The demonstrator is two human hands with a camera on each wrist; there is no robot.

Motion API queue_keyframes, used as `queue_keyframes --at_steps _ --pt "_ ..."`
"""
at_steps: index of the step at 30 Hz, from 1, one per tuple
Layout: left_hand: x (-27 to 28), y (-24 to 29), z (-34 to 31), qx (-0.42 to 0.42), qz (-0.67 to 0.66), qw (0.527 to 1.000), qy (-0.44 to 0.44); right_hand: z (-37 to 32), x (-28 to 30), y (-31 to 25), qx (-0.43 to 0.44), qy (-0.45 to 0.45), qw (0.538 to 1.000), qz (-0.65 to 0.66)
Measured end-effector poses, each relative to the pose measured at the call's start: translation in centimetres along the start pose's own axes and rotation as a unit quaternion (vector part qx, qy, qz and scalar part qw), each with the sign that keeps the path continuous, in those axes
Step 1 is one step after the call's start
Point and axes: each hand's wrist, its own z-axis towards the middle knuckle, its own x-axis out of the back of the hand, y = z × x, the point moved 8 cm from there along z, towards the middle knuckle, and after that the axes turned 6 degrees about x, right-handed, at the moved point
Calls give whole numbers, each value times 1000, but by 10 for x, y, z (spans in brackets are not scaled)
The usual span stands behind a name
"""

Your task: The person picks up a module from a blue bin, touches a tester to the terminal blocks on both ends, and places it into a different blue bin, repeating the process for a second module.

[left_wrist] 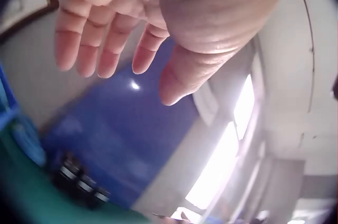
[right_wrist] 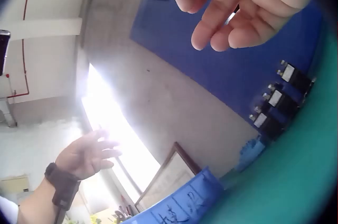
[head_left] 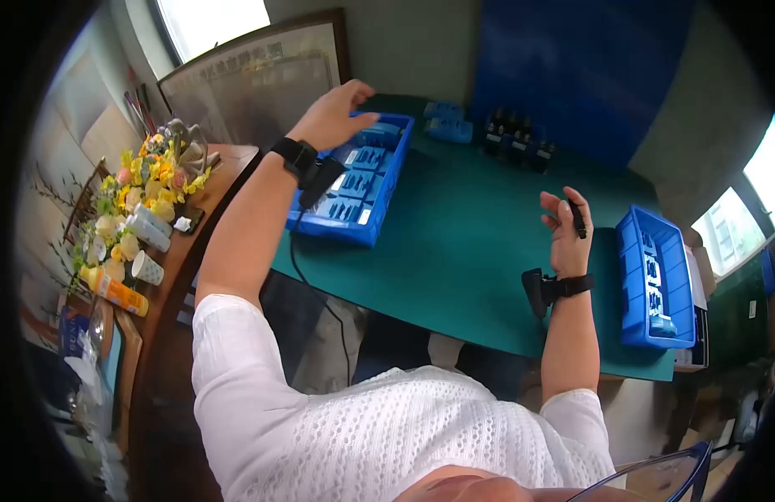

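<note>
Left grip: fingers loosely extended, holding nothing, near left blue bin's far end | Right grip: holding small black part (exact type unclear), above green desk, near right blue bin | Labelled black items: desk's far side

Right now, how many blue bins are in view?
2. Left blue bin on the green table, near the left hand; right blue bin at the table's right side, beyond the right hand. No others visible.
</note>
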Motion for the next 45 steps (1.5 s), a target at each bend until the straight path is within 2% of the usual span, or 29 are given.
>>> queue_keyframes --at_steps 2,3,6,9,13,18,20,25,27,30,32,33,36,38,39,40,43,45 --pt "10 -36 18 12 126 991 37 -5 -5 11 -4 -3 1000 -22" --pt "-18 -43 26 31 137 990 15 -3 16 5 1 -18 996 -84" --pt "-42 -81 57 49 222 974 -21 3 12 8 76 -43 979 -187" --pt "-72 -73 63 71 312 943 -96 1 7 4 112 -57 966 -226" --pt "-100 -61 74 32 328 936 -126 1 1 -5 134 -58 951 -272" --pt "-129 -80 82 -7 393 909 -137 0 0 -6 138 -57 949 -277" --pt "-128 -86 82 3 394 907 -150 0 0 -6 136 -57 949 -278" --pt "-86 -102 85 20 293 950 -110 1 0 -6 136 -58 945 -292" --pt "-55 -101 82 -19 266 963 -32 0 -1 -9 139 -56 943 -298" --pt "-8 -63 64 66 174 982 -14 -1 -4 -11 151 -57 940 -301" --pt "3 -56 55 80 -34 996 -8 -2 -5 -14 169 -56 938 -297" --pt "8 -52 51 85 -137 987 -4 -2 -4 -14 167 -54 941 -290" --pt "11 13 16 49 -412 910 5 -2 -1 -10 165 -46 945 -280" --pt "-2 48 -3 26 -518 854 -36 -2 2 -10 170 -40 941 -289" --pt "-11 63 -11 14 -568 821 -57 -2 4 -8 169 -37 943 -284" --pt "-21 73 -17 8 -574 815 -73 -2 6 -5 166 -35 945 -279" --pt "-55 102 -41 13 -656 745 -120 -3 9 -4 166 -30 949 -268" --pt "-88 110 -53 35 -744 648 -160 -4 8 -5 164 -27 951 -260"
